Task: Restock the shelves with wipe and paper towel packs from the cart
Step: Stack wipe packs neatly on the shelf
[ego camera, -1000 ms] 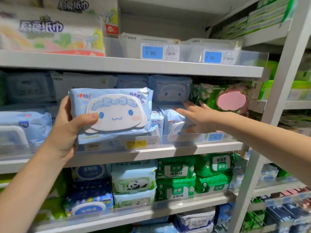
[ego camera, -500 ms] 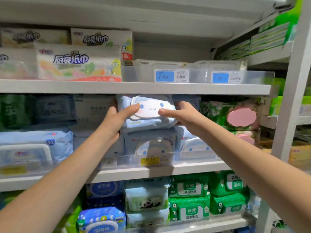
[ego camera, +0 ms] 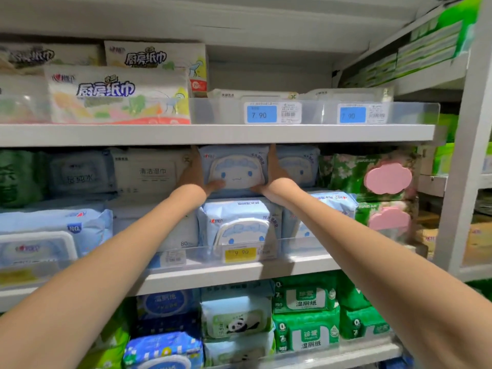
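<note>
Crosswise, face-out wipe pack point(ego camera: 234, 169) gripped at both ends by left hand point(ego camera: 195, 178), right hand point(ego camera: 277, 177).

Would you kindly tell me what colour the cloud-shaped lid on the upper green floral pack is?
The cloud-shaped lid is pink; head view.

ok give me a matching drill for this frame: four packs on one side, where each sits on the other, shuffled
Packs:
1. cartoon-face wipe pack
2. kitchen towel pack
3. pink-lidded pack
4. panda pack

Places:
A. lowest shelf in view
B. top shelf, left
C. gripped between left hand and right hand
D. middle shelf, far right

Pairs: 1-C, 2-B, 3-D, 4-A
</note>
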